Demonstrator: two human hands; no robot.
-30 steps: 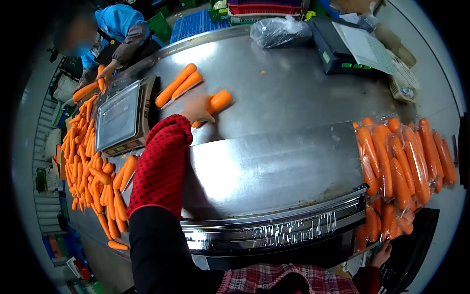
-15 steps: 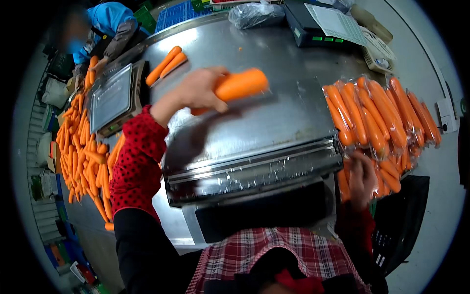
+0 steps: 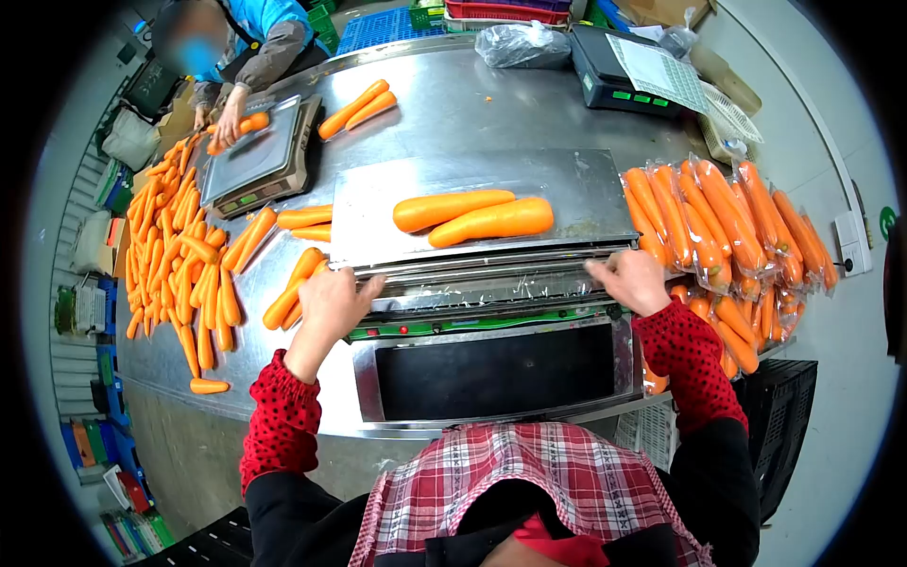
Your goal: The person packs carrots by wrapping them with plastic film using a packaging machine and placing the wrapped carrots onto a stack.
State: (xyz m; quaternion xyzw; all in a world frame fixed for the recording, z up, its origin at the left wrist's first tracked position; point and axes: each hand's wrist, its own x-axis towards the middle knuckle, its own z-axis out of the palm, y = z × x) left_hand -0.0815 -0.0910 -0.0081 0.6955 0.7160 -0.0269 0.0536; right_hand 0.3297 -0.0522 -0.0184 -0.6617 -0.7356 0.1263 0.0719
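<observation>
Two large carrots (image 3: 472,215) lie side by side on the flat metal plate of a wrapping machine (image 3: 586,203). Along its front runs a shiny strip of clear plastic film (image 3: 482,285) over the roller. At the strip's left end, my left hand (image 3: 333,300) has its fingers curled and thumb pointing inward, apparently pinching the film. My right hand (image 3: 635,282) is closed the same way at the right end; the fingertips are partly hidden. Loose carrots (image 3: 295,288) rest just left of my left hand, and wrapped carrots (image 3: 723,222) are piled beyond my right hand.
A large heap of carrots (image 3: 175,265) covers the table's left side. Behind it, a co-worker's hand (image 3: 229,118) holds carrots over a scale (image 3: 255,175). Two more carrots (image 3: 359,109) lie farther back. A second scale (image 3: 619,80) and a plastic bag (image 3: 522,44) stand at the back.
The carrots from my left hand now lie on the plate. Both hands have moved to the machine's front, my right one coming from the wrapped pile. The co-worker's hand has reached the scale.
</observation>
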